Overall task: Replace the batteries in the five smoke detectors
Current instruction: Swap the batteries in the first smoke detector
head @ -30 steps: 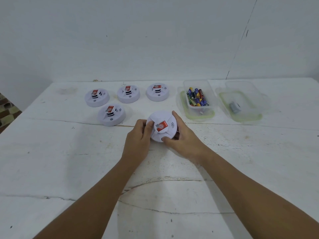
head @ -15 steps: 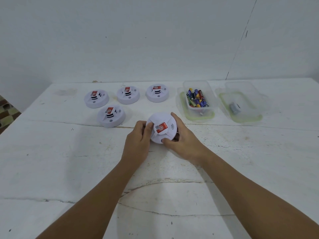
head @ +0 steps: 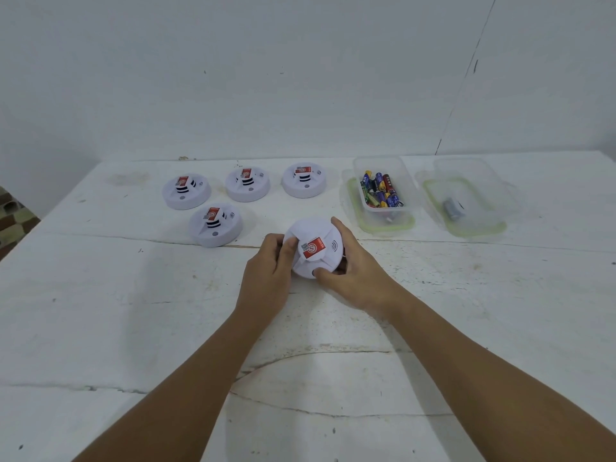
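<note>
A white round smoke detector with a red label is tilted toward me, held between both hands at the table's middle. My left hand grips its left edge, thumb on the top face. My right hand wraps its right side, thumb on the near rim. Several more white detectors lie flat at the back left: one, another, a third and a nearer one. A clear tub holds several colourful batteries.
A second clear tub on a green-rimmed lid stands at the back right with a small grey object inside. The white table has cracks across it. Its left edge drops off near a patterned floor. A white wall rises behind.
The held detector has turned slightly between my hands, its red label rotating a little. Both hands stay in nearly the same place.
</note>
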